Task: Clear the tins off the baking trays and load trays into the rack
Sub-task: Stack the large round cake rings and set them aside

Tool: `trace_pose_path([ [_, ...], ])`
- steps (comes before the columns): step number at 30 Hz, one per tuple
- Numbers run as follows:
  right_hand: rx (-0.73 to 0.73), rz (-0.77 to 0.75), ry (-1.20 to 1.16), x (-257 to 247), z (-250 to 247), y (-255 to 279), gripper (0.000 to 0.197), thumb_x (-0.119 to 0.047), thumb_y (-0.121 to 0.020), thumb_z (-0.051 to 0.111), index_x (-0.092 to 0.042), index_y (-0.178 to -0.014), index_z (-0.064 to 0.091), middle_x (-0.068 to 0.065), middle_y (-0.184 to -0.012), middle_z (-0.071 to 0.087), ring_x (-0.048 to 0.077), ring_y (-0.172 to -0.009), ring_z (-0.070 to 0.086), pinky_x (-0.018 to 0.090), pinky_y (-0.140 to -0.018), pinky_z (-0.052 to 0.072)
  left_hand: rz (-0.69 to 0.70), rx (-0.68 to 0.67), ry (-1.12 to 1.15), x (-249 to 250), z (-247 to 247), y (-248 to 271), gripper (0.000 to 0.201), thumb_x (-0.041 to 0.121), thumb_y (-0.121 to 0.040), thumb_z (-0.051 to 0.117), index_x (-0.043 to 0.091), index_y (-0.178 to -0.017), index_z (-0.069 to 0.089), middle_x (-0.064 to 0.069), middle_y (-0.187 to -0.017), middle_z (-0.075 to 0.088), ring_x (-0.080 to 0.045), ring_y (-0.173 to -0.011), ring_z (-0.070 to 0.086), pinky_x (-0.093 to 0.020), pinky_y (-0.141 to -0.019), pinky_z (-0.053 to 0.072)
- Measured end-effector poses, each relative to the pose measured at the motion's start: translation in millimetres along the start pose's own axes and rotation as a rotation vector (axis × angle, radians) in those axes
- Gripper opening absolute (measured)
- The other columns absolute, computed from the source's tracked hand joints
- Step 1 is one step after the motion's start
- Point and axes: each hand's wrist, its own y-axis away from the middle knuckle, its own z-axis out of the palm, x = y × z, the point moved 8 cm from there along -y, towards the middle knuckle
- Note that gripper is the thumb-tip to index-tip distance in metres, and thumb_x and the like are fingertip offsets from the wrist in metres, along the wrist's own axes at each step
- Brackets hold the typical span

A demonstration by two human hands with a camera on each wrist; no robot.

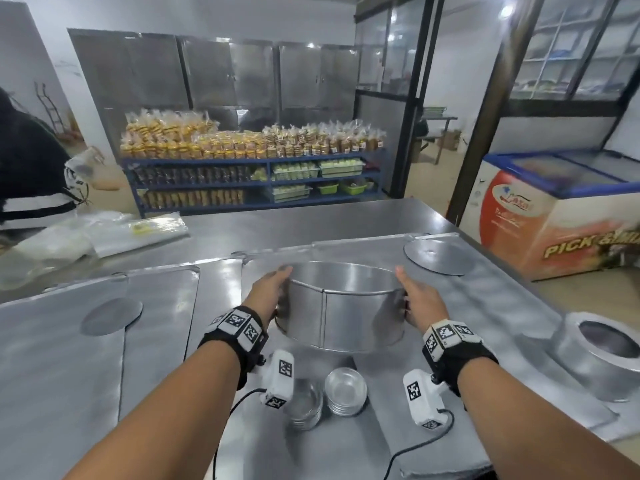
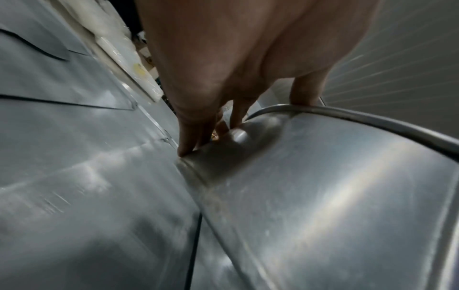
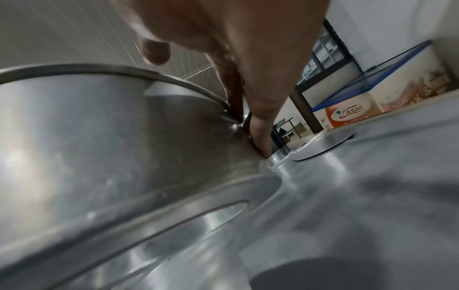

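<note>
I hold a large round metal cake tin (image 1: 343,313) between both hands, lifted off the grey baking tray (image 1: 491,299) on the steel table. My left hand (image 1: 268,294) grips its left wall, and the right hand (image 1: 420,301) grips the right wall. In the left wrist view, the left hand (image 2: 223,78) lays its fingers along the tin (image 2: 323,196) with the thumb on the rim. The right wrist view shows the right hand (image 3: 248,58) holding the tin (image 3: 87,137) the same way. A smaller tin (image 1: 602,355) stands on the tray's right end. Another tray (image 1: 52,358) lies at left.
Flat round metal discs lie on the left tray (image 1: 112,317) and at the far right (image 1: 438,254). Two stacks of small bowls (image 1: 346,389) sit under the held tin. Plastic bags (image 1: 104,230) and a person (image 1: 27,168) are at left. A chest freezer (image 1: 554,216) stands to the right.
</note>
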Motion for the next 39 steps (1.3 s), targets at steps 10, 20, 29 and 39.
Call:
trace_pose_path([
  [10, -0.033, 0.079, 0.171, 37, -60, -33, 0.021, -0.008, -0.056, 0.071, -0.011, -0.076, 0.069, 0.009, -0.061, 0.064, 0.026, -0.051, 0.06, 0.028, -0.052, 0.046, 0.007, -0.117, -0.178, -27, 65, -24, 0.038, -0.01, -0.083, 0.058, 0.004, -0.118, 0.062, -0.017, -0.107, 0.065, -0.029, -0.087, 0.061, -0.036, -0.069, 0.057],
  [20, -0.018, 0.144, 0.243, 57, -47, -63, 0.027, 0.007, -0.061, 0.071, -0.01, -0.082, 0.071, 0.017, -0.078, 0.073, 0.035, -0.07, 0.072, 0.047, -0.067, 0.061, -0.008, -0.083, -0.287, -39, 68, -76, 0.058, -0.019, -0.078, 0.059, 0.006, -0.13, 0.052, -0.007, -0.126, 0.053, -0.032, -0.086, 0.063, -0.035, -0.059, 0.056],
  [29, -0.017, 0.2, 0.419, 54, -55, -78, 0.016, 0.003, -0.072, 0.07, -0.008, -0.084, 0.07, 0.01, -0.075, 0.069, 0.013, -0.056, 0.062, 0.011, -0.037, 0.041, -0.051, -0.08, -0.366, -52, 89, -99, 0.046, -0.019, -0.078, 0.059, 0.006, -0.116, 0.052, -0.006, -0.106, 0.056, -0.039, -0.083, 0.063, -0.053, -0.074, 0.06],
  [39, -0.132, 0.356, 0.325, 80, -67, -152, 0.028, 0.016, -0.06, 0.071, 0.008, -0.085, 0.063, 0.025, -0.094, 0.064, 0.036, -0.073, 0.068, 0.047, -0.059, 0.061, -0.131, 0.03, -0.419, -64, 117, -119, 0.054, -0.014, -0.074, 0.064, 0.002, -0.125, 0.054, -0.007, -0.115, 0.056, -0.037, -0.079, 0.066, -0.056, -0.069, 0.061],
])
